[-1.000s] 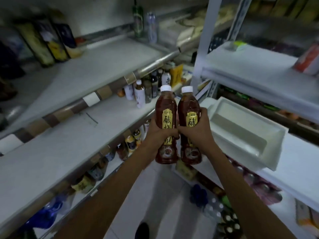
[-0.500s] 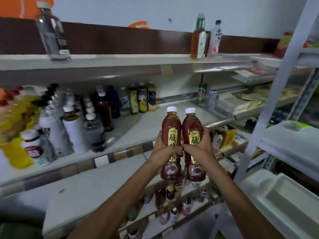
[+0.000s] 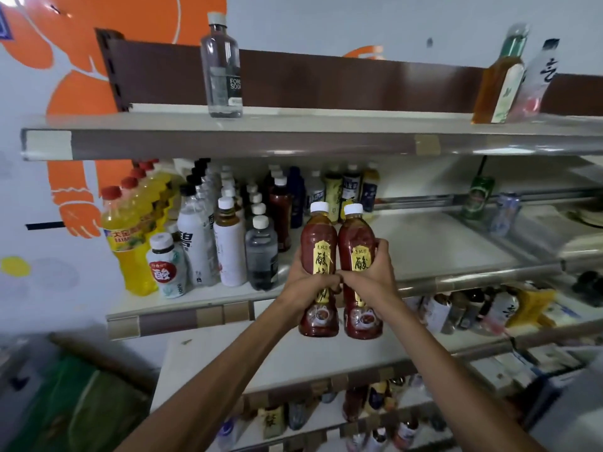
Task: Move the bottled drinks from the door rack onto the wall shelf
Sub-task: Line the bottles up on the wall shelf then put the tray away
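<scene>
Carrying two dark red bottled drinks upright, side by side, white caps uppermost. The left hand [image 3: 310,285] curls round the label of the left bottle [image 3: 318,243]; the right hand [image 3: 368,278] curls likewise round the right bottle [image 3: 355,246]. The knuckles of the two hands meet, so the pair travels as one block. Both bottles hang in the air before the wall shelf [image 3: 440,243], near its bare stretch just right of the standing drinks [image 3: 228,243]. Judged purpose: a mid-body, upright grip leaves the bases free to land flat on that stretch.
</scene>
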Demonstrator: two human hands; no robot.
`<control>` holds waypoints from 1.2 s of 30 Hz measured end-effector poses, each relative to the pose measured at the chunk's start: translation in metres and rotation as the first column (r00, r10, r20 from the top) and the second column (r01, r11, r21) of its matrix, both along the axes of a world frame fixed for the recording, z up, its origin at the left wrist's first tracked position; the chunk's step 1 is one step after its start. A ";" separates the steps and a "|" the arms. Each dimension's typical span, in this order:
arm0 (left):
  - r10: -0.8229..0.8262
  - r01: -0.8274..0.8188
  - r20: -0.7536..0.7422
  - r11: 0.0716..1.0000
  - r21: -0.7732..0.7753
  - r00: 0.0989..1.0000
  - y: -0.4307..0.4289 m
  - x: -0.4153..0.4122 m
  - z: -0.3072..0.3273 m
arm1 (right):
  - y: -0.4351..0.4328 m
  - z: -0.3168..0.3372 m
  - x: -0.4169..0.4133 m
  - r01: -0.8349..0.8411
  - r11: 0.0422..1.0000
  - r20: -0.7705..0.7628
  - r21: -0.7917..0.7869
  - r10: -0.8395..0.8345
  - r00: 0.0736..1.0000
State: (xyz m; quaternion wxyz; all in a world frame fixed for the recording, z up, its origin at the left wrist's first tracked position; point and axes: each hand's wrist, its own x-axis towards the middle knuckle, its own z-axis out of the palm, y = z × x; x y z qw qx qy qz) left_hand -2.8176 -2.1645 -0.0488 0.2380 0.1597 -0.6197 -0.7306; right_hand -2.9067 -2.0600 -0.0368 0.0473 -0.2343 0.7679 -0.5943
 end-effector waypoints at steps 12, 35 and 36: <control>0.065 -0.064 0.035 0.998 -0.028 0.997 -0.023 -0.032 -0.014 | -0.029 -0.014 -0.041 -0.095 0.995 0.039 0.032 0.094 0.995; 0.697 -0.613 -0.031 0.606 -0.507 0.716 -0.054 -0.142 -0.023 | -0.054 -0.017 -0.153 -0.118 0.993 -0.019 -0.030 0.118 0.993; 0.723 -0.624 -0.020 0.581 -0.523 0.690 -0.058 -0.144 -0.025 | -0.055 -0.017 -0.157 -0.120 0.992 -0.025 -0.031 0.119 0.993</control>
